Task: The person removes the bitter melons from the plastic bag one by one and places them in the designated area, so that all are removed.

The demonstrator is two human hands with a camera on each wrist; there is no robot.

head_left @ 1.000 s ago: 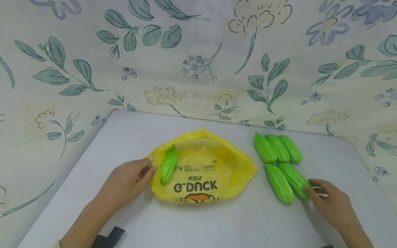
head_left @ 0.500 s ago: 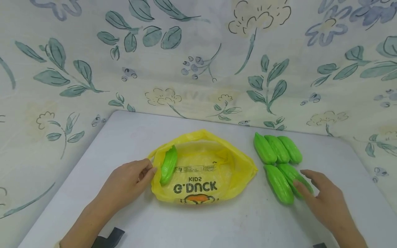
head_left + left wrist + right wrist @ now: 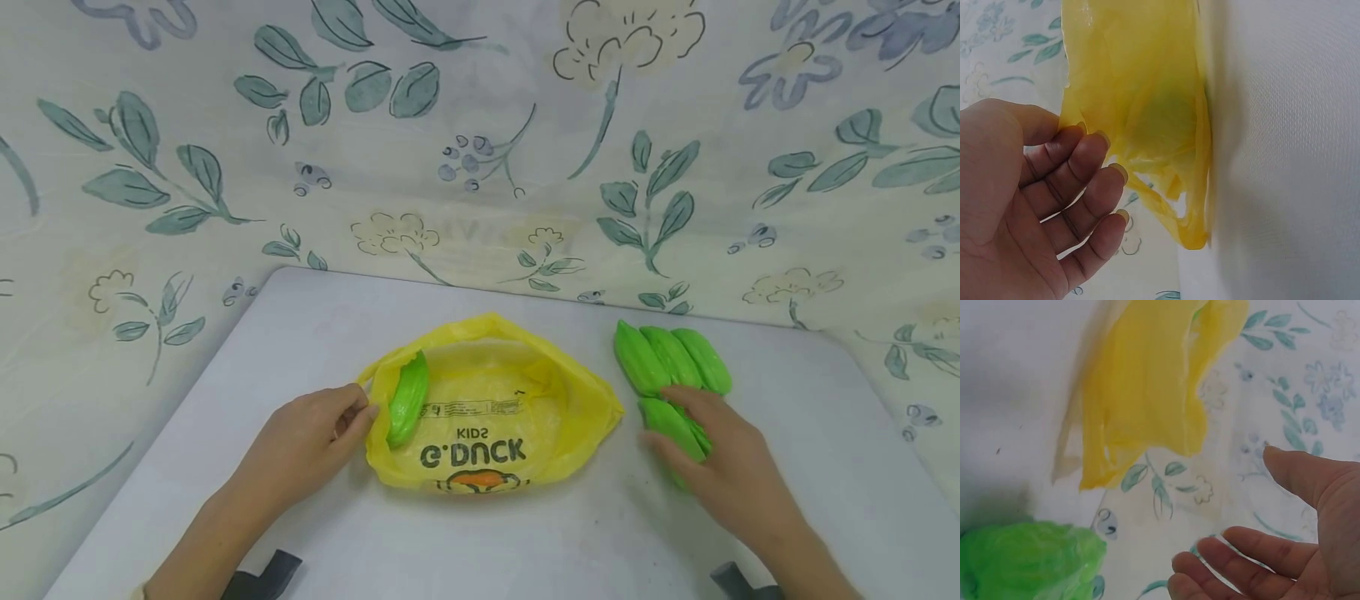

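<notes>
My left hand [image 3: 322,429] pinches the left edge of a yellow plastic bag [image 3: 555,462] printed "G.DUCK KIDS", which lies with its mouth open. In the left wrist view, thumb and index finger grip the bag film [image 3: 1129,56]; the other fingers are loosely bent. Inside the bag, at its left, sits a ridged green gourd-like vegetable [image 3: 407,404]. My right hand [image 3: 723,467] hovers with spread fingers over two more green vegetables [image 3: 663,421] and partly hides them. In the right wrist view its thumb and fingers stand apart, with a green vegetable [image 3: 1029,562] off to the side.
Behind the right hand, three similar green vegetables [image 3: 637,362] lie side by side. All rests on a white table [image 3: 525,550], with a floral cloth [image 3: 480,242] upright along its back. Dark strap pieces [image 3: 273,571] show near the wrists.
My right hand has left the far right side of the front green vegetables and moved left over them, its fingers spread. The left hand and bag stay still.
</notes>
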